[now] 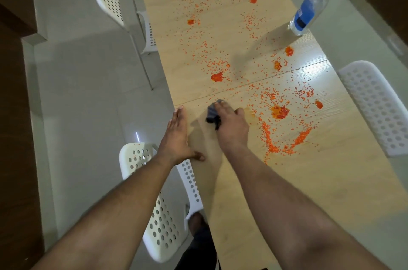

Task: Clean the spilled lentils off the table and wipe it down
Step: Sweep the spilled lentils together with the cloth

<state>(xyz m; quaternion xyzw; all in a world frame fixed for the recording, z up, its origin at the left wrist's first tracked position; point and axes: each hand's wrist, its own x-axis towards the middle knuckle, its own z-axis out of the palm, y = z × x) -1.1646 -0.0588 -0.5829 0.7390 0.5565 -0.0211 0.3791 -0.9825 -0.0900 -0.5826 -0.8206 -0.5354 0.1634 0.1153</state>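
- Head view: a long pale wooden table point(231, 181) runs away from the person, strewn with small orange-red spilled lentils point(284, 141) and wet red-orange blotches point(280, 111).
- Head view: the lentils lie thickest just right of the right hand, in a raked V-shaped heap, and scatter on across the far half of the table; the near strip by the forearms looks bare of them.
- Head view: the right hand point(229, 124) presses a dark grey bunched cloth point(213, 114) onto the tabletop, fingers laid over it and curled round its edge, holding it.
- Head view: the left hand point(178, 135) lies flat with straight fingers along the table's left edge, thumb on the surface, holding nothing.
- Head view: a clear plastic spray bottle with a blue label point(309, 11) stands near the right edge, well apart from both hands.
- Head view: white perforated plastic chairs point(154, 203) stand along both sides of the table.
- Judgement: the step in hand seems to be sweeping lentils together with the cloth; most of the table is not yet cleaned.
- Judgement: the next move likely calls for drawing the cloth through the heap toward the left edge, where the flat left hand could catch the lentils, keeping even pressure so that they do not scatter or fall to the floor.
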